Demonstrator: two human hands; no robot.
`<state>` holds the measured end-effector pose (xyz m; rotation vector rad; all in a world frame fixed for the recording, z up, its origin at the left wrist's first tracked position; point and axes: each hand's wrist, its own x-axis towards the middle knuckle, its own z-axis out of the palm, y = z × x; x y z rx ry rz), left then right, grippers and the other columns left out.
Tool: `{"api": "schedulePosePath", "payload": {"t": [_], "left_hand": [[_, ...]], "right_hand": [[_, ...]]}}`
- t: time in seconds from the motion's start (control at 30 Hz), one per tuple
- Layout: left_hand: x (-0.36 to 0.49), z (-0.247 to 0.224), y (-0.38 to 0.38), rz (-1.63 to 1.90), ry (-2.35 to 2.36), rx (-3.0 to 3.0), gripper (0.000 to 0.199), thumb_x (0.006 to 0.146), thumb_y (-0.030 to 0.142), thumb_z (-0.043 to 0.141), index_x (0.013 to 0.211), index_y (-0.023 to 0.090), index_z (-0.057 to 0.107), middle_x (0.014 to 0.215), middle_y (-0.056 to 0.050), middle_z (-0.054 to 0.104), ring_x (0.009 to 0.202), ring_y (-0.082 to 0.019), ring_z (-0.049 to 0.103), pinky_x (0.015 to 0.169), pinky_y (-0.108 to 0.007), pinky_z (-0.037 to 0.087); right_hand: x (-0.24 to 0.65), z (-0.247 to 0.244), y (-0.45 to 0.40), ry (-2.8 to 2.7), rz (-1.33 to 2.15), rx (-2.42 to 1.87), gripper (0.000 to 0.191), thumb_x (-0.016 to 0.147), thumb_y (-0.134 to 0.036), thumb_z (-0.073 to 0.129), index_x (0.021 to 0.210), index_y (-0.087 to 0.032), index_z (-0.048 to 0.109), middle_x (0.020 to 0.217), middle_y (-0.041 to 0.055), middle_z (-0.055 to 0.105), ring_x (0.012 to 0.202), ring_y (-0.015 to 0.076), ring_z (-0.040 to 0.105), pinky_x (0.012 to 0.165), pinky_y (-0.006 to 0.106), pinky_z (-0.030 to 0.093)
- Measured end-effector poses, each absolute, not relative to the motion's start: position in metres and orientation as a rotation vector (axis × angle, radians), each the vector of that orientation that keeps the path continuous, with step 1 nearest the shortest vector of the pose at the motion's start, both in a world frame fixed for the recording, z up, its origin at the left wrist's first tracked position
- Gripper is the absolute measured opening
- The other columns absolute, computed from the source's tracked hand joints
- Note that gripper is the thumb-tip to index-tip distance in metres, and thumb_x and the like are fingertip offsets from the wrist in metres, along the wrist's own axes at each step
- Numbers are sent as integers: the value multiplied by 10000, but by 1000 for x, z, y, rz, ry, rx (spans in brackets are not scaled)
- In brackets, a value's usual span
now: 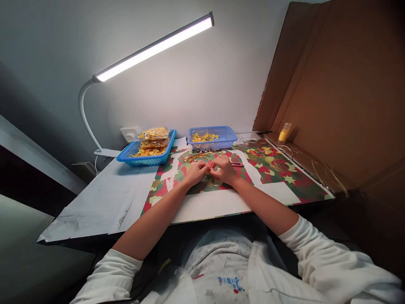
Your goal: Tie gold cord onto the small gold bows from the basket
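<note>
Near the middle of the table, my left hand [196, 172] and my right hand [222, 169] meet at the fingertips. The fingers of both are pinched together around something small, partly yellowish, too hidden to name. Just beyond them lies a bundle of thin gold strips [196, 157]. A pink-red tool [237, 164] rests right beside my right hand. Small dark silvery pieces [202, 150] are scattered in front of the light blue basket [212, 145], which holds yellow bow-like pieces [205, 137].
At the left, a blue basket [144, 161] holds yellow pieces and filled clear bags [155, 134]. A lit lamp [155, 47] arches above. Yellow scraps [268, 157], a small yellow bottle [284, 132] and cardboard [335, 84] are at the right.
</note>
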<state>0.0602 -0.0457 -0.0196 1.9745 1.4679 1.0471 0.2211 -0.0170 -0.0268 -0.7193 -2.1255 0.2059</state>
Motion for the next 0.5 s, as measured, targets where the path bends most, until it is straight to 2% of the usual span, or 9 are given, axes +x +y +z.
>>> {"api": "schedulePosePath", "payload": {"t": [0.27, 0.37, 0.5], "left_hand": [[57, -22, -42, 1007, 1407, 1991, 227, 761, 294, 476, 580, 181, 551, 754, -23, 614, 770, -172, 569, 744, -294, 451], [57, -23, -41, 1004, 1409, 1988, 217, 765, 283, 480, 597, 182, 574, 784, -25, 631, 790, -175, 581, 765, -296, 460], [56, -22, -41, 996, 1418, 1982, 242, 777, 306, 468, 599, 181, 573, 790, -25, 627, 772, -173, 576, 754, -297, 461]], "right_hand": [[223, -24, -19, -1967, 556, -737, 139, 664, -165, 608, 576, -197, 505, 661, 7, 632, 673, 157, 565, 677, 296, 422], [224, -24, -16, -1936, 727, -758, 124, 670, -221, 632, 663, -201, 510, 669, -10, 606, 637, 139, 557, 622, 275, 426], [225, -26, -10, -1831, 1076, -728, 261, 665, -312, 670, 801, -217, 468, 722, -20, 606, 671, 139, 583, 611, 267, 463]]}}
